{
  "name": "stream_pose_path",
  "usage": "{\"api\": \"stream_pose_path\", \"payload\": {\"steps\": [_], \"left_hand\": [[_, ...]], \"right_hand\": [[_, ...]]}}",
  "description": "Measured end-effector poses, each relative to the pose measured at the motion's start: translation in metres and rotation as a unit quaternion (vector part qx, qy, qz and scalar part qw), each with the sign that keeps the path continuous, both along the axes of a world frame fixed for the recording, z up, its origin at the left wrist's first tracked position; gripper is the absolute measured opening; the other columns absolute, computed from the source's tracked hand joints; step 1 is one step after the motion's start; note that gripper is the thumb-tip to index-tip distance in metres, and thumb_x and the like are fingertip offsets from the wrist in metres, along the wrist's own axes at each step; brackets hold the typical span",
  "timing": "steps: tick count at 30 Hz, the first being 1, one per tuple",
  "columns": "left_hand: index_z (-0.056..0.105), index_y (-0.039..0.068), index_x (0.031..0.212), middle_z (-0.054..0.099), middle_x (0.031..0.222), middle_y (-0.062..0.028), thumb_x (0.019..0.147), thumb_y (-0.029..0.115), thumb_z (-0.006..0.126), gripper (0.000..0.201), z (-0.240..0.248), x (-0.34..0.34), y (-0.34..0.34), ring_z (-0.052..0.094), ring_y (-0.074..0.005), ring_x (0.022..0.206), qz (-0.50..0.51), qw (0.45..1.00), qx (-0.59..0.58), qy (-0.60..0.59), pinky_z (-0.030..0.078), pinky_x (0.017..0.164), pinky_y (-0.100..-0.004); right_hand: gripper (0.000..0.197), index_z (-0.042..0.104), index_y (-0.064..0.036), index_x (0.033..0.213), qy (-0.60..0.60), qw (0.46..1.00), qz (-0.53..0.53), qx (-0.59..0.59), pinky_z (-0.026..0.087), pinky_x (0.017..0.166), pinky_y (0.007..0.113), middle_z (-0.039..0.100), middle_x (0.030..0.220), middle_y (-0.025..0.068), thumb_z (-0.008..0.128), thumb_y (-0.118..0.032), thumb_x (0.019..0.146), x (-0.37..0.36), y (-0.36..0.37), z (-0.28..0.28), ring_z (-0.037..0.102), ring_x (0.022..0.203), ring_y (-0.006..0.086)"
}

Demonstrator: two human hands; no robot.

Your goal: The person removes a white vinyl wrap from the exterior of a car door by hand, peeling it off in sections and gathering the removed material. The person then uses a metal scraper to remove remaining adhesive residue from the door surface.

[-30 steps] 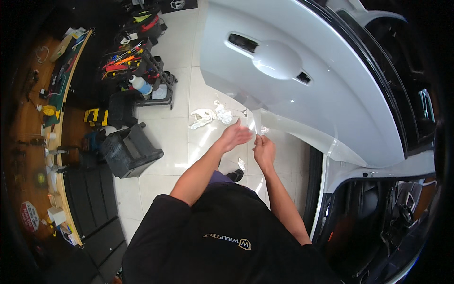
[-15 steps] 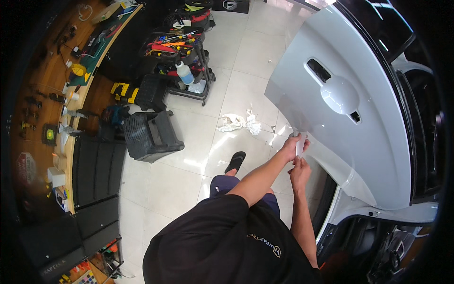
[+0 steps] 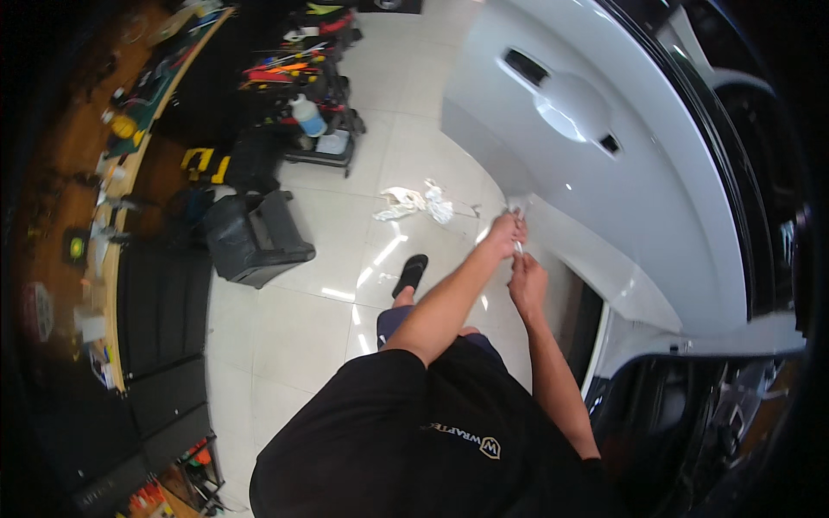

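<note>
At the lower edge of a light grey car door [image 3: 604, 207], my left hand [image 3: 508, 233] is closed around a narrow whitish strip of what looks like film. Just below it, my right hand [image 3: 528, 280] has its fingers pinched at the lower end of the same strip [image 3: 518, 247]. Between the two hands only a short bit of the strip shows. Above my left hand, pale see-through material [image 3: 521, 204] lies against the door edge; whether it joins the strip I cannot tell. The door has a rounded handle recess and two dark openings.
Crumpled white film or paper [image 3: 419, 204] lies on the tiled floor. To the left are a black step stool [image 3: 255, 237] and a tool cart [image 3: 324, 157] with a spray bottle [image 3: 307, 116]. A wooden workbench [image 3: 138, 181] runs along the far left. The car's door opening [image 3: 665, 388] is at right.
The whole view has shifted, so the door and my hands appear farther up and left. The strip, broad and flat before, now looks narrower and gathered in my left hand.
</note>
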State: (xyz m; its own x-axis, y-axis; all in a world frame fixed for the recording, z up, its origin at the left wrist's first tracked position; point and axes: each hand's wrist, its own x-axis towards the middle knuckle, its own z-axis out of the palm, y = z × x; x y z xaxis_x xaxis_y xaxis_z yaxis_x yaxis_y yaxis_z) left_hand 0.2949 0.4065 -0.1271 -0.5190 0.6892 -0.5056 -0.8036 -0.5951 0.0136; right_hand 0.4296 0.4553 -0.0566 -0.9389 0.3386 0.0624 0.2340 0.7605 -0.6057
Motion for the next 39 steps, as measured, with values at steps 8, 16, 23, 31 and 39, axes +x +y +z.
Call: {"api": "stream_pose_path", "payload": {"steps": [8, 16, 23, 31, 39], "left_hand": [[0.049, 0.015, 0.09, 0.036, 0.061, 0.0048, 0.109, 0.031, 0.043, 0.025, 0.021, 0.029, -0.002, 0.031, -0.0072, 0.048, 0.008, 0.998, 0.006, 0.057, 0.025, 0.041, -0.0225], [0.051, 0.011, 0.095, 0.037, 0.062, 0.005, 0.109, 0.022, 0.039, 0.022, 0.033, 0.056, -0.008, 0.03, -0.0057, 0.047, 0.027, 0.999, 0.028, 0.024, 0.024, 0.04, -0.0207], [0.05, 0.013, 0.094, 0.037, 0.06, 0.0057, 0.109, 0.028, 0.044, 0.021, 0.023, 0.057, -0.002, 0.03, -0.0067, 0.046, 0.015, 0.997, -0.038, 0.071, 0.023, 0.041, -0.0233], [0.051, 0.01, 0.098, 0.041, 0.061, 0.0049, 0.107, 0.037, 0.048, 0.029, -0.003, 0.029, -0.016, 0.031, -0.0079, 0.046, -0.053, 0.954, -0.246, 0.162, 0.028, 0.046, -0.028], [0.054, 0.011, 0.102, 0.044, 0.064, 0.0028, 0.106, 0.037, 0.051, 0.026, -0.023, 0.006, -0.022, 0.037, -0.009, 0.046, -0.122, 0.966, -0.132, 0.184, 0.029, 0.042, -0.0272]], "right_hand": [[0.035, 0.061, -0.0005, 0.082, -0.04, 0.999, -0.02, 0.011, 0.046, 0.06, 0.051, 0.061, 0.068, 0.0244, 0.053, -0.028, 0.102, 0.026, 0.007, 0.013, 0.062, 0.065, 0.0448], [0.037, 0.058, 0.0009, 0.079, -0.053, 0.997, -0.014, -0.05, 0.044, 0.057, 0.048, 0.056, 0.064, 0.0245, 0.054, -0.027, 0.102, 0.046, 0.01, 0.024, 0.058, 0.059, 0.0426], [0.026, 0.066, -0.0013, 0.095, -0.082, 0.996, 0.034, -0.023, 0.048, 0.064, 0.049, 0.064, 0.071, 0.024, 0.054, -0.024, 0.101, 0.04, 0.02, 0.026, 0.064, 0.069, 0.0432], [0.036, 0.068, 0.0011, 0.118, 0.001, 0.796, 0.498, -0.345, 0.046, 0.1, 0.037, 0.066, 0.117, 0.0157, 0.054, -0.001, 0.085, -0.006, -0.054, 0.296, 0.063, 0.108, 0.0298], [0.021, 0.079, -0.0114, 0.1, 0.082, 0.48, 0.584, -0.65, 0.037, 0.107, 0.05, 0.068, 0.105, 0.0207, 0.059, -0.019, 0.1, -0.05, -0.172, 0.34, 0.065, 0.093, 0.026]]}}
